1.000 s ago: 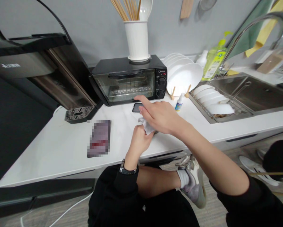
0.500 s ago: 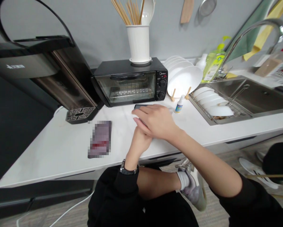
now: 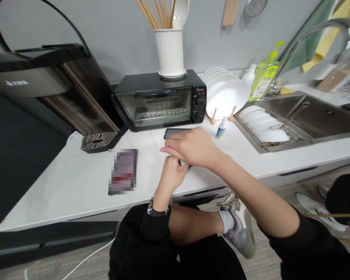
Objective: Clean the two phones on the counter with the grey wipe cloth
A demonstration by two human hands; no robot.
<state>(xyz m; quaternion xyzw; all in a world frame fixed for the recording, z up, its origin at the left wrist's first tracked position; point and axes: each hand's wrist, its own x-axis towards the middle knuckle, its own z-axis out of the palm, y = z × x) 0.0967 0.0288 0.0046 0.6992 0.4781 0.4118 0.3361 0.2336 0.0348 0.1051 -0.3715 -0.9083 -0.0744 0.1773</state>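
Note:
My left hand (image 3: 173,173), with a watch on its wrist, is closed on a small object of which only a dark and white bit (image 3: 183,163) shows. Over it lies my right hand (image 3: 194,147), palm down, its fingers bent and partly overlapping; whatever is under its palm is hidden. Just behind my hands a dark phone (image 3: 175,132) lies flat on the white counter (image 3: 84,186). A small white spray bottle with a blue label (image 3: 220,128) stands to the right of the phone. To the left lies a blurred-out purple phone-like item (image 3: 123,171).
Behind are a toaster oven (image 3: 160,103) topped by a white utensil holder (image 3: 171,52), and a plate rack (image 3: 230,97). A black machine (image 3: 75,101) stands left. The sink (image 3: 315,116) with bowls is right. Another person's foot (image 3: 317,210) shows at lower right.
My right hand has shifted slightly and opened a gap to my left hand, so a dark and white bit between them now shows. More of the phone behind is visible.

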